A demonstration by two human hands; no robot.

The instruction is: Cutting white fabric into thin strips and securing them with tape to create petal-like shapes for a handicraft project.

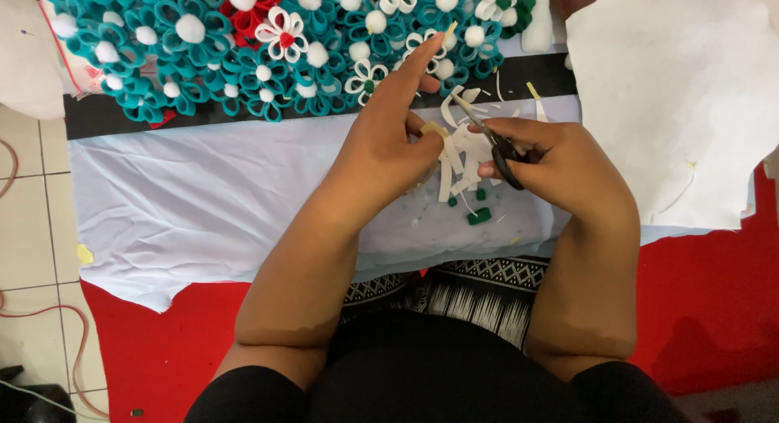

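Right hand (560, 159) grips scissors (491, 143); left hand (389, 139) pinches, I think, a white strip (452, 151) just beside the blades—fingertips risk a nick.

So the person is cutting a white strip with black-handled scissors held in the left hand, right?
Not quite: the head view shows the black-handled scissors in the right hand. The left hand pinches the white strip being cut.

A pale cloth (203, 196) is lying over a red mat (714, 309) on the floor. Cream tiles (32, 253) are showing on the left (a thin red cord (61, 309) is curling across them). Soft, even light is falling everywhere.
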